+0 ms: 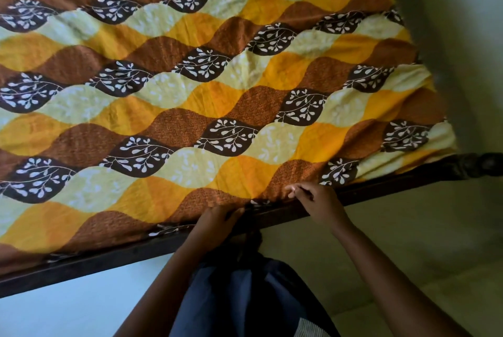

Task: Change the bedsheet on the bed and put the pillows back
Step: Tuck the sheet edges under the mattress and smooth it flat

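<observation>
1. The bedsheet (190,91), a yellow, orange and brown wave print with white leaf motifs, lay spread over the bed top. Its far and left parts were cut off by the frame.
2. At the near-right corner the sheet bunched in folds over the edge. The mattress under it was hidden.
3. The left hand (217,223) was at the sheet's near edge against the dark wooden bed rail (109,257). Its fingertips were buried between fabric and rail, so I can't tell its grip.
4. The right hand (317,200) was just beside it, fingers curled, pinching the sheet edge at the rail.
5. A dark blue garment (245,296) sat between the forearms, too dim to read any detail.
6. The rail's right end (476,165) was lost in shadow.
</observation>
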### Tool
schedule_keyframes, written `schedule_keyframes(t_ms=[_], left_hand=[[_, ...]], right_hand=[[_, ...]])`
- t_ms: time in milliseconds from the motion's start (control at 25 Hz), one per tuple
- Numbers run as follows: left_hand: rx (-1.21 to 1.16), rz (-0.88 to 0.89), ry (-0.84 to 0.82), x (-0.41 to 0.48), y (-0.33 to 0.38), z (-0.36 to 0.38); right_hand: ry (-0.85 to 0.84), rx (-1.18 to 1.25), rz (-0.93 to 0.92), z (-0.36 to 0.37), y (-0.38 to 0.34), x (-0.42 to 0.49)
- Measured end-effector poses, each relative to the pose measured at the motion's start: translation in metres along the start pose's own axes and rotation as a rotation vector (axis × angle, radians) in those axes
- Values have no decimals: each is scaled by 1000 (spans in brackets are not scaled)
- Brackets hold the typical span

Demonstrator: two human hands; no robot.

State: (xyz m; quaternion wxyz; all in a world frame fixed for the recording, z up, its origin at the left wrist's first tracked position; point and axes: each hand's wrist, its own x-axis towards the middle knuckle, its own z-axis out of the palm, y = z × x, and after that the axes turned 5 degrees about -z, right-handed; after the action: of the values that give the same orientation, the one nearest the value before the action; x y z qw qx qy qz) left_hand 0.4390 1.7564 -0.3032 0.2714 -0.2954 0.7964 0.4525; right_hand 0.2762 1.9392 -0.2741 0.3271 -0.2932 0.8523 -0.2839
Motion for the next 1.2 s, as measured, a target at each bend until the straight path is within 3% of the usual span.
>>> schedule_keyframes(t_ms=[200,360,480,560,680,840,1000,1120,1200], left_hand=[[-2,122,71,17,70,18],[-50,243,175,55,143,53],[-54,276,249,85,200,92],[-27,255,308,104,232,118],[130,240,390,123,264,150],[282,230,457,139,282,170],[389,358,510,149,293,179],[248,386,453,143,289,183],[135,319,421,137,287,184]], right_hand=[[165,82,-24,-51,30,-13],[36,48,54,-119,85,5],[-55,-200,-34,-174,140,24],[-159,-505,-139,-206,174,36],[-259,-783,-271,-226,204,48],[-224,-795,-339,-233,214,56],[-399,-720,-365,-255,216,47],[-488,-667,-348,-257,220,42],[-445,-702,-347,-251,223,44]])
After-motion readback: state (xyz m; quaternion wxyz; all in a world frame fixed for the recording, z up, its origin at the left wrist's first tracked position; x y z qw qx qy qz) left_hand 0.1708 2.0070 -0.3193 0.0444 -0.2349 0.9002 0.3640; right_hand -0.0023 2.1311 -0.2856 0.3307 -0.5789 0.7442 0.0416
